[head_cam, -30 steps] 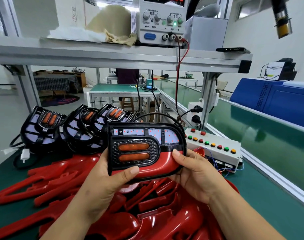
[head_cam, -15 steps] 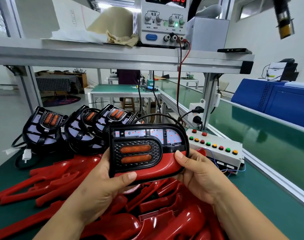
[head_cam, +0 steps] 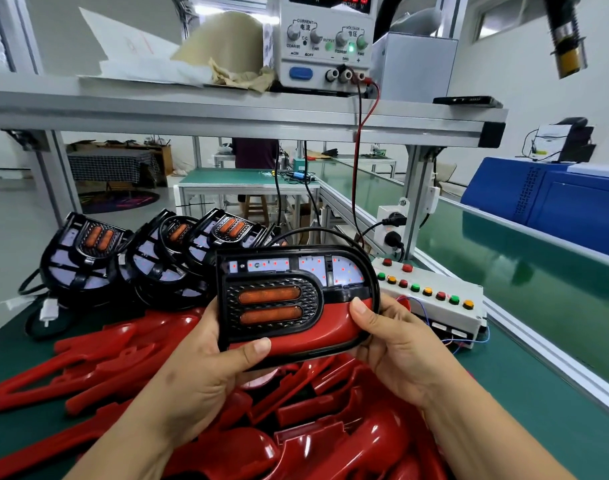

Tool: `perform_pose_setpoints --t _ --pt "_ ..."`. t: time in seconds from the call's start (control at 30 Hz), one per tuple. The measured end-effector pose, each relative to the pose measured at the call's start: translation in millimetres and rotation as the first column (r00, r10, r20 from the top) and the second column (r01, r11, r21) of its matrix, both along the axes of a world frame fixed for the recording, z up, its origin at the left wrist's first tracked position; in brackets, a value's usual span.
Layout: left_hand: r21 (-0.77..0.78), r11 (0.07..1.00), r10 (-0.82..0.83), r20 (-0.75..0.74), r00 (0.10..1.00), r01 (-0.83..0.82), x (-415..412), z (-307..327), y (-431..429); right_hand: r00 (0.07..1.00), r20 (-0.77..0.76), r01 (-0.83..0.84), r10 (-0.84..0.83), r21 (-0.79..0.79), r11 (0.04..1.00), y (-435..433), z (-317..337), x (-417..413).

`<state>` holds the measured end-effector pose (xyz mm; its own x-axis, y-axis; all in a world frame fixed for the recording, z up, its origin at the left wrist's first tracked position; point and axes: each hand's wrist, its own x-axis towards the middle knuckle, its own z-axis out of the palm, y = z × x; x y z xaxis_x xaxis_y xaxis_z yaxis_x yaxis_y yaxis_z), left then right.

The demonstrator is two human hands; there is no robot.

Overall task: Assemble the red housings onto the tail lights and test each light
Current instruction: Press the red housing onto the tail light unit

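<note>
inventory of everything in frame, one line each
tail light: one, black with orange lenses, held at centre
red housing: one, red, fitted on the held light's lower edge
loose red housings: pile, too many to count, red, on the bench under the held light
bare tail lights: at least three, black, back left of the bench
button box: one, white with red, green and orange buttons, right of the held light
power supply: one, pale grey, upper shelf
blue cabinet: one, blue, far right
left hand: one, grips the light's left end
right hand: one, grips its right end
</note>
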<state>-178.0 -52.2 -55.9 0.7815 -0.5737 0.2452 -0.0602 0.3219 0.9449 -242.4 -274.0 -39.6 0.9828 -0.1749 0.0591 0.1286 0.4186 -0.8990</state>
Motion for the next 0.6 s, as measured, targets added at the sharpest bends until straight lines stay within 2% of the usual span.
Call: perform_pose_setpoints --t 0.23,0.4,0.6 --pt "-0.002 1.000 0.000 -0.010 1.000 0.000 -0.4 -1.5 -1.3 0.999 0.026 -0.032 0.030 0.063 0.998 7.0 1.1 -2.6" --pt "-0.017 0.997 -0.071 -0.046 0.996 0.071 -4.4 1.6 -0.2 0.997 0.073 -0.014 0.012 0.024 1.000 9.7 3.0 -4.3" --pt "-0.043 0.998 -0.041 -0.113 0.993 0.037 -1.6 3.8 1.2 0.994 0.101 -0.041 0.042 -0.016 0.999 -5.5 1.2 -1.8"
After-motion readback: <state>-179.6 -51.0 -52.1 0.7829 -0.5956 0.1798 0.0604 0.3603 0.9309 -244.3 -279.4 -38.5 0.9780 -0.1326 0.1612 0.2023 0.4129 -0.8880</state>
